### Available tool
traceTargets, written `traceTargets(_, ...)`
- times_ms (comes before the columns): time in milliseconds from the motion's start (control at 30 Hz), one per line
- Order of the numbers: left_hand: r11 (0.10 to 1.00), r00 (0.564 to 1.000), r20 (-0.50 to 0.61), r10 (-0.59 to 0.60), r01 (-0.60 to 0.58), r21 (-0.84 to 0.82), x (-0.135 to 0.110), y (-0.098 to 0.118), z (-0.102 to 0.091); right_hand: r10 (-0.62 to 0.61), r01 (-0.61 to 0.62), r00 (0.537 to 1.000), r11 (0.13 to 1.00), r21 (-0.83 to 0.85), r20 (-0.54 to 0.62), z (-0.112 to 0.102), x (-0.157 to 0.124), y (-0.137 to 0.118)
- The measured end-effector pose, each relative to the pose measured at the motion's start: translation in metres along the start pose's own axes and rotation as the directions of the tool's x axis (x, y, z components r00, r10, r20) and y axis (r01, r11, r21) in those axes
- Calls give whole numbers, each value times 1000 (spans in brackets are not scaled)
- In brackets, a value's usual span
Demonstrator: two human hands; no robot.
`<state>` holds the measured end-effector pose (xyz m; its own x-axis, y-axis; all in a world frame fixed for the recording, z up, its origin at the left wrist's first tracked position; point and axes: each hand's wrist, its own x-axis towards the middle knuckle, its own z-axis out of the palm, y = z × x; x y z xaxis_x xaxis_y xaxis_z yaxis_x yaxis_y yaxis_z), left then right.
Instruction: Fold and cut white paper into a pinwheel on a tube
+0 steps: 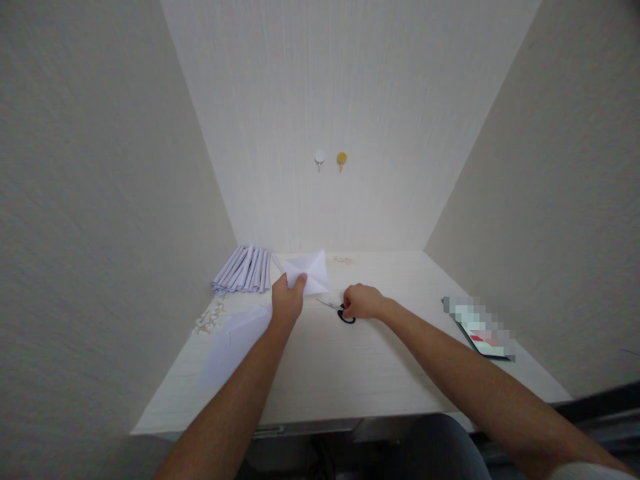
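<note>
My left hand (287,297) pinches a creased white sheet of paper (311,269) and holds it a little above the pale desk (350,360). My right hand (361,301) rests closed on the black handles of a pair of scissors (336,309), whose blades lie flat on the desk and point left. The two hands are a short way apart near the middle of the desk.
A bundle of rolled or folded white paper strips (243,270) lies at the back left. Small pale bits (210,317) and a flat white sheet (235,340) lie at the left edge. A phone (479,328) lies at the right. Two wall hooks (330,159) are on the back wall.
</note>
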<state>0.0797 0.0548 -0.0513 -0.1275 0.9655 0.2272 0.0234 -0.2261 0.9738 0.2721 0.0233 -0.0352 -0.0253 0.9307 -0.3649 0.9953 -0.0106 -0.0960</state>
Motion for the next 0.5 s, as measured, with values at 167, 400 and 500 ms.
traceTargets(167,999,1000,-25,17,-18,-27,-22,26,-32,77,-74,995,996,-41,63,-7,-3,-16)
traceTargets(400,999,999,-9,50,-50,-10,-48,54,-66,142,-141,988,990,-10,53,-8,-10,-31)
traceTargets(500,998,998,7,70,-70,-8,-57,70,-74,147,-146,989,987,62,-3,-7,-15,-31)
